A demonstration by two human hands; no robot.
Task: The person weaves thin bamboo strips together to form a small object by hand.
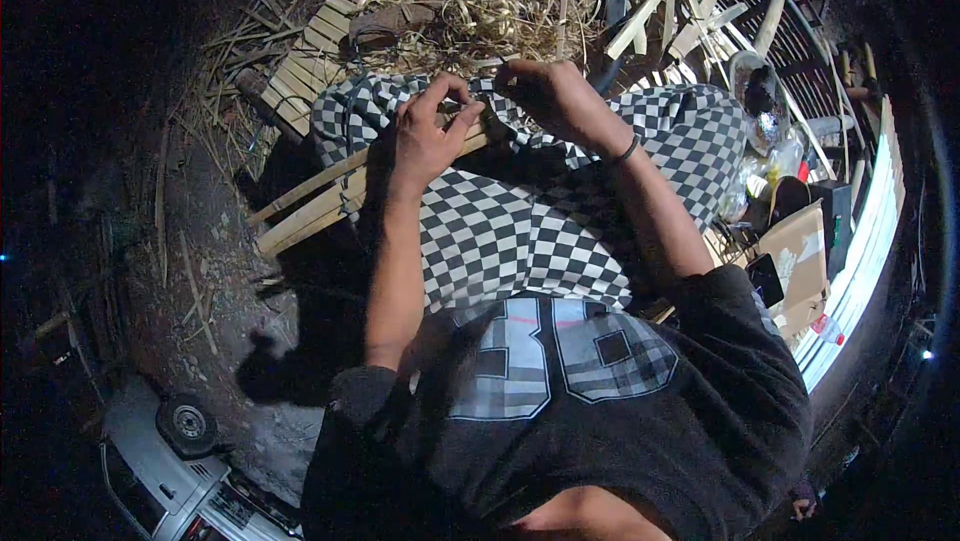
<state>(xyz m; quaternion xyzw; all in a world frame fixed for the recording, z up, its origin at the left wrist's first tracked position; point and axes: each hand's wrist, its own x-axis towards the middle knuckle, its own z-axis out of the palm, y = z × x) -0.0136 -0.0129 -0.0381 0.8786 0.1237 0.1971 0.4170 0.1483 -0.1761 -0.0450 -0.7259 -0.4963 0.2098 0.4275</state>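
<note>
Both hands are raised close together over my lap, which is covered by black-and-white checkered trousers (490,226). My left hand (428,136) is closed in a pinch, thumb and forefinger almost meeting; what they hold is too small to make out. Just to its right, my right hand (560,101) bends down at the wrist with its fingers curled together. Anything inside that grip is hidden in shadow. Pale bamboo slats (315,221) lie across my lap, passing under the left forearm and reaching out to the left.
A row of joined bamboo slats (312,53) stretches beyond my left knee. Dry shavings (490,1) are heaped ahead. Cut bamboo pieces (650,16) lie at the far right. A cardboard box (795,261) stands to my right. A silver vehicle (160,456) is at the lower left.
</note>
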